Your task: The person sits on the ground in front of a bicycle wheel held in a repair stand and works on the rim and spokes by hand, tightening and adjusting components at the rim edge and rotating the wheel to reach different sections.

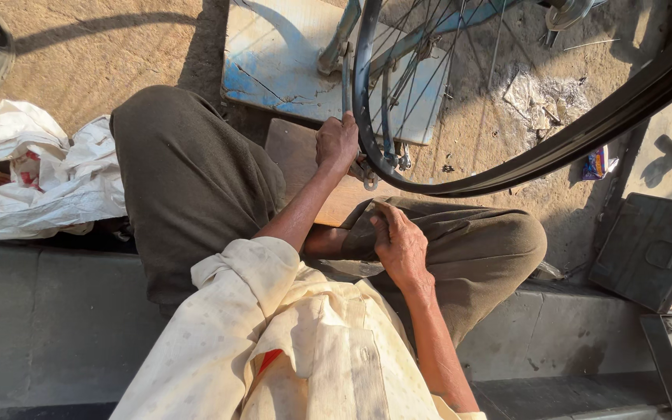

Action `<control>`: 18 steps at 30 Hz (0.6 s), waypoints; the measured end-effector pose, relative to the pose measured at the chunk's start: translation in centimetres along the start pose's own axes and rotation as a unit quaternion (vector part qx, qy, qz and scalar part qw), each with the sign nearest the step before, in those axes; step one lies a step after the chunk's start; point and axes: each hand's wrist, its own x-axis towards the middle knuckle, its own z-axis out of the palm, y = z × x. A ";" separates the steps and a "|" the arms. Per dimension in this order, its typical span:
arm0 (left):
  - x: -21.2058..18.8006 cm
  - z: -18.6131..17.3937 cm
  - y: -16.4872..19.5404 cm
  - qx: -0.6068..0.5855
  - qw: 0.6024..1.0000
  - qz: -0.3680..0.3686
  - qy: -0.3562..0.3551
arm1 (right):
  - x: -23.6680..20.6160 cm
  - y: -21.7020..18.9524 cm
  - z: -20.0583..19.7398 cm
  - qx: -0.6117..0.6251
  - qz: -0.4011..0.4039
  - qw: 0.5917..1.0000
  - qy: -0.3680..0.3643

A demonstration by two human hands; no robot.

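Note:
I sit with my knees apart above a black bicycle wheel rim with thin metal spokes, which stands upright in a frame in front of me. My left hand is closed around the lower left part of the rim, beside a small metal fitting. On my right trouser leg lies my right hand, its fingers bent against the cloth. Whether it holds anything is hidden.
A worn blue-painted board lies under the wheel, with a wooden plank nearer me. Crumpled white sacks lie at left. A dark flat case sits at right, a small wrapper on the dirt. I sit on a concrete step.

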 end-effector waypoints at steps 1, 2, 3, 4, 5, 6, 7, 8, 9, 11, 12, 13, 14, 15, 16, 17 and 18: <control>-0.1 0.0 -0.1 -0.001 1.000 0.002 0.004 | -0.4 -0.1 0.2 -0.004 0.006 1.000 -0.007; 0.0 0.1 0.0 -0.003 1.000 0.007 0.008 | -0.5 0.0 0.2 -0.009 0.010 1.000 -0.012; 0.1 0.1 0.0 -0.005 1.000 0.014 0.014 | -0.4 0.0 0.2 -0.009 0.010 1.000 -0.006; 0.2 0.2 0.1 0.012 1.000 0.006 0.002 | -0.4 0.0 0.2 -0.008 0.010 1.000 -0.001; 0.3 0.2 0.2 0.029 1.000 -0.004 -0.009 | -0.4 0.0 0.2 -0.007 0.010 1.000 0.001; 0.3 0.2 0.2 0.045 0.999 -0.015 -0.021 | -0.4 0.0 0.1 -0.007 0.012 1.000 0.000; 0.3 0.2 0.1 0.034 0.999 -0.005 -0.009 | -0.3 0.0 0.0 -0.007 0.013 1.000 0.001; 0.2 0.1 0.1 0.023 1.000 0.005 0.003 | -0.2 -0.1 0.0 -0.008 0.014 1.000 0.002; 0.2 0.0 0.0 0.012 1.000 0.017 0.015 | -0.2 -0.1 -0.1 -0.006 0.016 1.000 0.001; 0.0 -0.1 0.1 0.006 1.000 0.011 0.007 | -0.2 -0.3 -0.2 -0.002 0.021 1.000 -0.003; 0.0 -0.2 0.2 0.003 1.000 0.007 0.002 | -0.2 -0.4 -0.3 -0.002 0.021 1.000 -0.002; -0.1 -0.2 0.2 0.003 1.000 0.005 0.002 | -0.2 -0.4 -0.3 -0.002 0.020 1.000 -0.001; -0.1 -0.2 0.3 0.003 1.000 0.003 0.002 | -0.2 -0.5 -0.3 -0.001 0.019 1.000 0.000; -0.2 -0.2 0.3 0.003 1.000 -0.001 0.003 | -0.2 -0.5 -0.3 0.001 0.016 1.000 0.003; -0.2 -0.2 0.3 0.004 1.000 0.006 0.009 | -0.2 -0.5 -0.4 0.004 0.014 1.000 0.007; -0.2 -0.2 0.3 0.004 1.000 0.014 0.016 | -0.2 -0.5 -0.4 0.006 0.010 1.000 0.012; -0.2 -0.2 0.2 0.005 0.999 0.022 0.024 | -0.1 -0.5 -0.4 0.007 0.010 1.000 0.012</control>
